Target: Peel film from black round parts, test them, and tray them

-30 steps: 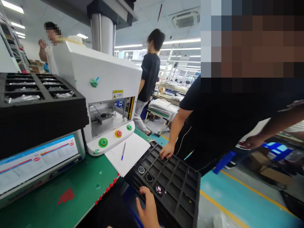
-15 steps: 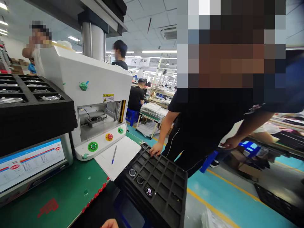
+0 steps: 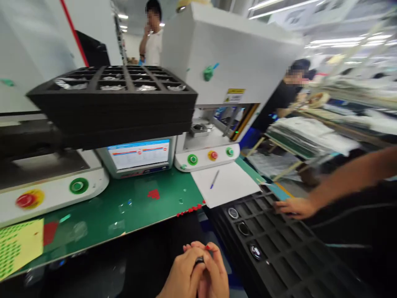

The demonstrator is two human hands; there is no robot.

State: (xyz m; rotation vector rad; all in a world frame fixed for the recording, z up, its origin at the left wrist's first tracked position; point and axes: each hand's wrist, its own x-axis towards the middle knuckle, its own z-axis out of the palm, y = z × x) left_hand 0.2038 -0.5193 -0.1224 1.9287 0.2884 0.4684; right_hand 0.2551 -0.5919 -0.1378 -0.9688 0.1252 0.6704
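At the bottom centre my left hand and my right hand are closed together, fingers curled against each other. Between them shows the edge of a small black part; the hands hide most of it, and I cannot make out its kind. A tiny red piece sits at a fingertip. Right of my hands lies a black compartment tray. Its left row holds a round watch-like part with a lit face, a dark round part and a silver-rimmed one.
A co-worker's hand rests on the tray's far side. White paper with a pen lies before a press machine. Stacked black trays stand above a screen. A yellow sticker sheet lies left.
My view has swung left and down. Both my hands now show, closed together around the small black part; before, only one hand's edge was visible at the bottom.
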